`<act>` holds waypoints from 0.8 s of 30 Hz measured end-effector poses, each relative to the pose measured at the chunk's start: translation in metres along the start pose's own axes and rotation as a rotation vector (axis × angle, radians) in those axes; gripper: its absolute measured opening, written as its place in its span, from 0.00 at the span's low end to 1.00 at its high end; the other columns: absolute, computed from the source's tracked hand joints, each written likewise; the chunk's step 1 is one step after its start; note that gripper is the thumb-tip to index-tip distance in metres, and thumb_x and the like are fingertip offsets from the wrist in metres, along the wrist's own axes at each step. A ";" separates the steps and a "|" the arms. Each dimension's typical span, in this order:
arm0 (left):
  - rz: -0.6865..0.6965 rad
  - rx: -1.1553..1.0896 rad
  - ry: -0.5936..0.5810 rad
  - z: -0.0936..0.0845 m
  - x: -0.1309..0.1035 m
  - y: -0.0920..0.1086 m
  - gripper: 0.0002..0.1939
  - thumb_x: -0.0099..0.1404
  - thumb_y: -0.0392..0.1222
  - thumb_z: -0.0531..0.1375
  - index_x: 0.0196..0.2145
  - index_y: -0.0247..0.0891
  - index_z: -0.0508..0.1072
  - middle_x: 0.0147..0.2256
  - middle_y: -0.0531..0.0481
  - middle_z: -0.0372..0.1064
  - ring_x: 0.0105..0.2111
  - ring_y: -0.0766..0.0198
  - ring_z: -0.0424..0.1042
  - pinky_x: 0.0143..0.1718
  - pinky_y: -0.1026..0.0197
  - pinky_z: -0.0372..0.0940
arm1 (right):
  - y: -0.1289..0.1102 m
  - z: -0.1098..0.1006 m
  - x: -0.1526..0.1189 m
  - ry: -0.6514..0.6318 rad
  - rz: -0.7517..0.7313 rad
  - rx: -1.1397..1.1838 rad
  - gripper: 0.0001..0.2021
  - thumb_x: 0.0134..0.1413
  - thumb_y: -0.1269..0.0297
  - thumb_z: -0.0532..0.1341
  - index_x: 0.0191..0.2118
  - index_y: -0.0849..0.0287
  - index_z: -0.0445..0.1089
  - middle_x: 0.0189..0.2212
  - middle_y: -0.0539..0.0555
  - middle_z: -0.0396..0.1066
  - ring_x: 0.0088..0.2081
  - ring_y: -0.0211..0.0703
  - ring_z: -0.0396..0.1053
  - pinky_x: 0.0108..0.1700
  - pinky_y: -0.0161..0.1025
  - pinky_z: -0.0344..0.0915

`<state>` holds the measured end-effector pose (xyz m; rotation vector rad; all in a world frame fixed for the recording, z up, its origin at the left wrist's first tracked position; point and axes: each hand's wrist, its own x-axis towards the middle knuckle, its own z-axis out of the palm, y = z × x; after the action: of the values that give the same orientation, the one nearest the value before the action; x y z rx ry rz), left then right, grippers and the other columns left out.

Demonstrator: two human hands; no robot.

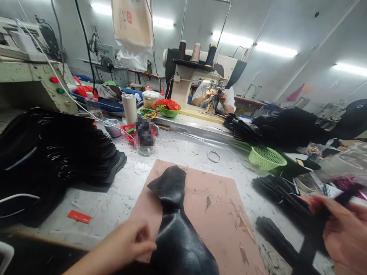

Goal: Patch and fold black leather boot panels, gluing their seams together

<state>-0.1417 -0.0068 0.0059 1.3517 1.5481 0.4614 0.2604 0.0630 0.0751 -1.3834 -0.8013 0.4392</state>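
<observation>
A shiny black leather piece [174, 225], narrow at its middle, lies on a pinkish-brown board [212, 198]. At its left edge is my left hand [133, 240], fingers curled into a pinch; whether anything is between the fingertips is hidden. Far to the right, my right hand [341, 225] is closed around a black strip [312, 236], blurred by motion. Below and beside that hand lie bundles of black strips [281, 198], partly covered by the held one.
Stacked black pieces [80, 145] rise at left, near an orange scrap [79, 217]. A tape roll [213, 156], green basket [266, 158], cup [130, 108] and red tray [129, 133] stand farther back. Beyond, a person [213, 95] works at a sewing machine [179, 86].
</observation>
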 end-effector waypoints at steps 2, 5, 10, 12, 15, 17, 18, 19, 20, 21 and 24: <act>-0.056 -0.232 0.195 -0.014 0.019 0.003 0.14 0.44 0.46 0.63 0.30 0.39 0.69 0.21 0.55 0.66 0.22 0.63 0.65 0.23 0.65 0.56 | -0.003 0.022 0.001 -0.227 -0.052 -0.183 0.11 0.31 0.58 0.67 0.25 0.51 0.67 0.23 0.54 0.69 0.25 0.47 0.68 0.29 0.48 0.64; -0.100 -0.600 0.296 -0.022 0.050 0.015 0.26 0.43 0.47 0.65 0.40 0.38 0.66 0.24 0.52 0.69 0.24 0.61 0.69 0.25 0.61 0.62 | -0.006 0.076 -0.006 -0.560 -0.390 -0.425 0.09 0.38 0.59 0.63 0.26 0.57 0.68 0.21 0.53 0.71 0.23 0.45 0.69 0.27 0.43 0.65; 0.067 -0.680 0.535 -0.013 0.077 0.037 0.30 0.43 0.49 0.65 0.43 0.39 0.63 0.44 0.43 0.67 0.47 0.54 0.66 0.44 0.57 0.61 | -0.008 0.173 -0.022 -0.661 -1.063 -0.361 0.04 0.50 0.71 0.54 0.28 0.59 0.65 0.24 0.54 0.71 0.27 0.42 0.69 0.31 0.39 0.64; 0.126 -0.697 0.626 -0.015 0.078 0.044 0.26 0.46 0.56 0.62 0.40 0.39 0.65 0.44 0.45 0.67 0.49 0.55 0.63 0.47 0.58 0.58 | -0.005 0.207 -0.035 -0.723 -1.179 -0.349 0.06 0.51 0.73 0.54 0.29 0.59 0.66 0.29 0.55 0.73 0.33 0.44 0.69 0.38 0.41 0.62; 0.143 -0.745 0.630 -0.024 0.076 0.051 0.26 0.47 0.64 0.56 0.32 0.37 0.68 0.34 0.46 0.71 0.41 0.55 0.69 0.41 0.57 0.61 | 0.002 0.247 -0.065 -0.873 -1.361 -0.349 0.08 0.53 0.73 0.54 0.28 0.57 0.67 0.35 0.54 0.73 0.38 0.44 0.66 0.41 0.42 0.58; 0.115 -0.776 0.605 -0.031 0.075 0.053 0.25 0.44 0.61 0.58 0.30 0.35 0.69 0.28 0.46 0.72 0.35 0.56 0.71 0.34 0.58 0.61 | 0.009 0.265 -0.086 -0.967 -1.443 -0.353 0.07 0.54 0.72 0.54 0.30 0.56 0.68 0.38 0.53 0.72 0.39 0.43 0.65 0.42 0.41 0.57; 0.098 -0.789 0.594 -0.034 0.076 0.052 0.23 0.42 0.58 0.61 0.29 0.35 0.69 0.27 0.46 0.72 0.33 0.57 0.71 0.31 0.60 0.60 | 0.012 0.272 -0.094 -1.005 -1.464 -0.359 0.07 0.54 0.72 0.54 0.30 0.56 0.68 0.39 0.53 0.71 0.40 0.43 0.64 0.42 0.41 0.56; 0.083 -0.800 0.586 -0.037 0.077 0.050 0.22 0.40 0.54 0.63 0.29 0.35 0.69 0.25 0.47 0.72 0.30 0.58 0.71 0.28 0.61 0.59 | 0.015 0.276 -0.102 -1.034 -1.470 -0.370 0.07 0.55 0.72 0.54 0.31 0.56 0.68 0.40 0.53 0.71 0.40 0.43 0.63 0.42 0.40 0.56; 0.071 -0.811 0.584 -0.039 0.079 0.047 0.21 0.39 0.51 0.64 0.28 0.34 0.68 0.23 0.49 0.71 0.28 0.60 0.71 0.27 0.62 0.58 | 0.018 0.279 -0.108 -1.053 -1.463 -0.386 0.08 0.55 0.72 0.53 0.32 0.56 0.68 0.40 0.54 0.70 0.41 0.44 0.62 0.42 0.41 0.55; 0.063 -0.821 0.593 -0.042 0.081 0.043 0.20 0.37 0.48 0.65 0.27 0.34 0.68 0.22 0.50 0.70 0.26 0.61 0.71 0.26 0.63 0.58 | 0.020 0.280 -0.113 -1.067 -1.444 -0.407 0.08 0.56 0.72 0.52 0.34 0.56 0.68 0.41 0.56 0.69 0.41 0.45 0.62 0.42 0.42 0.55; 0.049 -0.834 0.672 -0.051 0.086 0.028 0.18 0.36 0.45 0.65 0.25 0.35 0.66 0.19 0.55 0.67 0.24 0.65 0.69 0.27 0.64 0.60 | 0.026 0.279 -0.123 -1.119 -1.359 -0.485 0.10 0.54 0.72 0.52 0.41 0.60 0.67 0.39 0.60 0.68 0.39 0.47 0.61 0.41 0.44 0.55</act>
<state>-0.1608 0.0954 0.0141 0.5893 1.5384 1.5097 -0.0187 0.1741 0.0170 -0.5883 -2.6158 -0.1524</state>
